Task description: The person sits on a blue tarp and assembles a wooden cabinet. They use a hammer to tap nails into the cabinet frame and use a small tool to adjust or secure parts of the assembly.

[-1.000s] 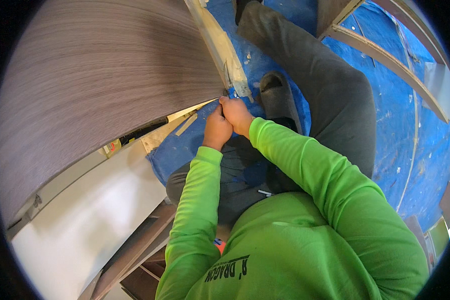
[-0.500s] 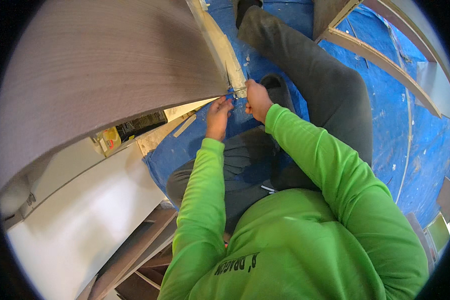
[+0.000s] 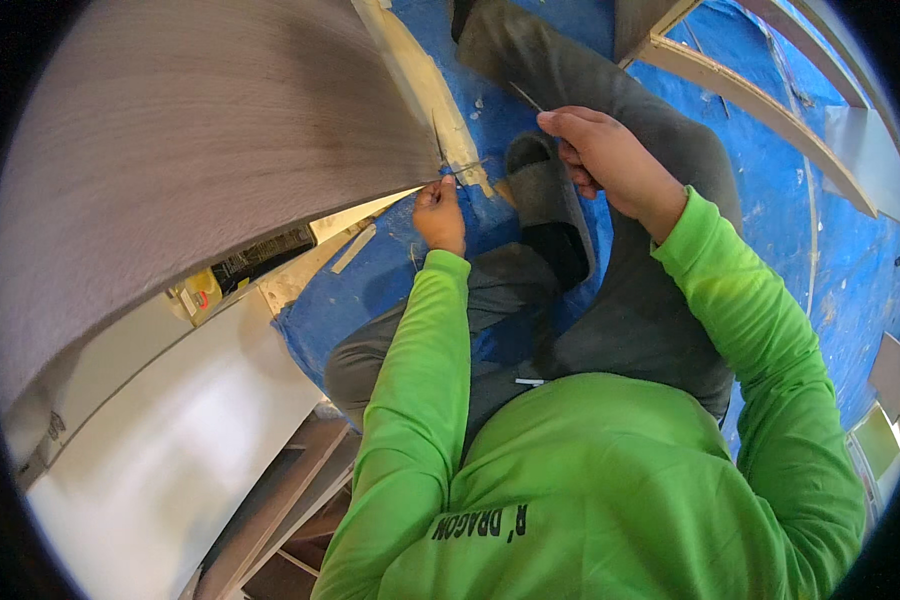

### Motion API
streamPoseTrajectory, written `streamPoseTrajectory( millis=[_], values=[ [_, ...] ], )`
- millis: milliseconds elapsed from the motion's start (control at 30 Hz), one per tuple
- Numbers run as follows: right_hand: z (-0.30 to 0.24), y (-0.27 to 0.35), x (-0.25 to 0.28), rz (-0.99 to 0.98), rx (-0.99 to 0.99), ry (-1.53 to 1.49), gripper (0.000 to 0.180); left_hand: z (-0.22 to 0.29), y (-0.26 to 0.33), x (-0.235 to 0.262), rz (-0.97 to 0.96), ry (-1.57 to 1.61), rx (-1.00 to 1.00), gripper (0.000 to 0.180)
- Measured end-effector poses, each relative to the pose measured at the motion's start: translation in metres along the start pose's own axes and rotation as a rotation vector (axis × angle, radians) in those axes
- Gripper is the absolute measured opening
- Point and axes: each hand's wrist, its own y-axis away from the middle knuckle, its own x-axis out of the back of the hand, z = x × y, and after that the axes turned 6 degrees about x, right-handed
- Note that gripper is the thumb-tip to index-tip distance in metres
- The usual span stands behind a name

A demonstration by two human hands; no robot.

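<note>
A large brown-grey wood-grain panel (image 3: 240, 120) spans the upper left, its lower corner at my left hand (image 3: 440, 218). The fingers of that hand are closed in a pinch at the corner, where thin dark strips (image 3: 467, 166) stick out. What exactly they grip is too small to make out. My right hand (image 3: 610, 160) is raised above my leg, apart from the panel. Between its thumb and fingers is a thin, dark, pointed sliver (image 3: 526, 96); its kind cannot be told. A pale strip (image 3: 420, 85) runs along the panel's far edge.
Blue sheeting (image 3: 760, 200) with scraps and dust covers the floor. My legs and a grey slipper (image 3: 550, 190) lie below my hands. A curved wooden frame (image 3: 760, 110) stands at upper right, a white panel (image 3: 200, 420) at lower left. A black-and-yellow package (image 3: 260, 258) sits under the wood-grain panel.
My right hand has moved away from the panel corner, up and to the right, with the thin sliver in it. The left hand stays at the corner, its fingers now more closed.
</note>
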Motion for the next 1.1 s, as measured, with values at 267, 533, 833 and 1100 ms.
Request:
streamPoseTrajectory(
  millis=[267,533,833,1100],
  values=[
    [-0.005,-0.012,-0.002,-0.118,0.039,0.086,0.050,0.010,0.003,-0.027,0.154,-0.020,0.148,0.028],
    [-0.012,-0.013,0.012,-0.124,0.099,0.049,0.050,0.029,0.013,-0.050,0.213,0.055,0.137,0.034],
    [-0.014,-0.011,0.011,-0.160,0.196,0.059,0.049,0.025,0.019,-0.043,0.252,-0.193,0.052,0.038],
    [-0.008,-0.016,0.008,-0.111,0.132,0.066,0.047,0.043,0.012,-0.062,0.339,0.055,0.283,0.037]
  ],
)
